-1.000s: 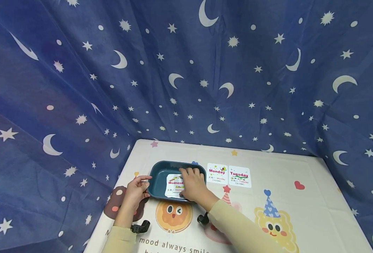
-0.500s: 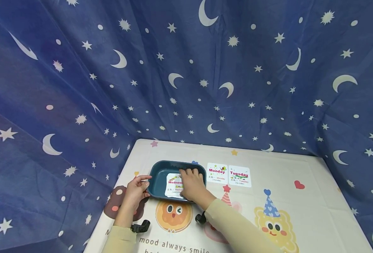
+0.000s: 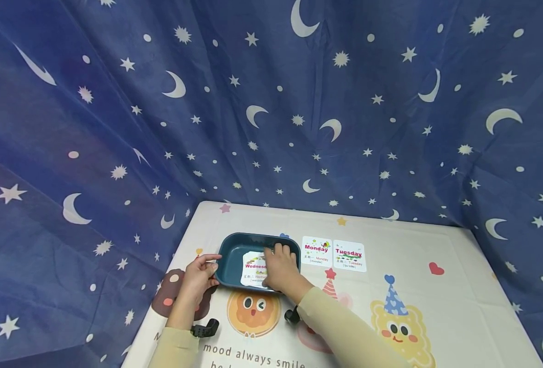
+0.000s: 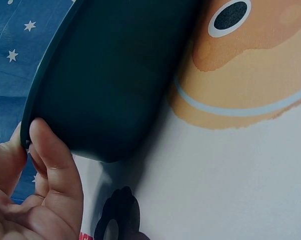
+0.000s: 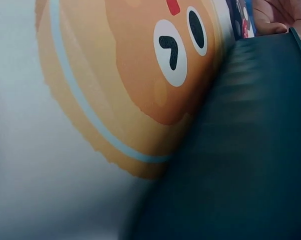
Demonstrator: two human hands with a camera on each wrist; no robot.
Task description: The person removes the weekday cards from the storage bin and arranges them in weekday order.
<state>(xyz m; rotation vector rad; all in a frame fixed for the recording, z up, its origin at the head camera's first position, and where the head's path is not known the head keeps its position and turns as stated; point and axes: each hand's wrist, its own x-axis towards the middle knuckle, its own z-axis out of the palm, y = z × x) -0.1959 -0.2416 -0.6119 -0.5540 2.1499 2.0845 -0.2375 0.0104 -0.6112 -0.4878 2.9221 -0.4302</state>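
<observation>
A dark teal plastic basin stands on the table, and its outer wall fills much of both wrist views. My left hand pinches its left rim between thumb and fingers, plainly seen in the left wrist view. Inside the basin lies a white card printed "Wednesday", with another card edge seeming to show beneath it. My right hand reaches over the near rim with curled fingers and thumb, gripping the card's right side; the fingertips are partly hidden. The right wrist view hides my right hand behind the basin wall.
Two white cards, "Monday" and "Tuesday", lie side by side to the right of the basin. The pale tablecloth carries cartoon prints. A blue curtain with moons and stars hangs behind and at the left.
My right hand's fingers have drawn in slightly at the card's right side, and the forearm has shifted a little left. My left hand stays on the basin rim.
</observation>
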